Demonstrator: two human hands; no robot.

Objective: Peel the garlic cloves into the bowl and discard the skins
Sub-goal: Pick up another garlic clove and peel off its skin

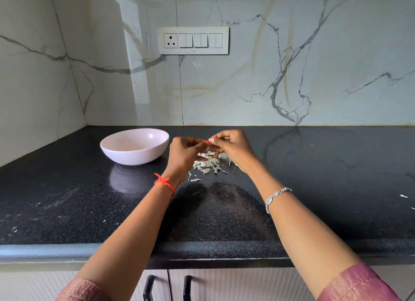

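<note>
I see the left hand (184,153) and right hand (234,148) both pinching one garlic clove (211,143) above the skins (210,165), bowl (134,157) alongside.

I saw a black speckled counter (325,177) carrying a pale pink bowl (134,157) at its left rear, a heap of garlic skins (208,165) just right of it, and stray flakes (403,196) far right.

Home kitchen: black stone counter (314,188), marble wall (292,53), switch plate (193,40), cupboard doors (235,282) with handles below.
</note>
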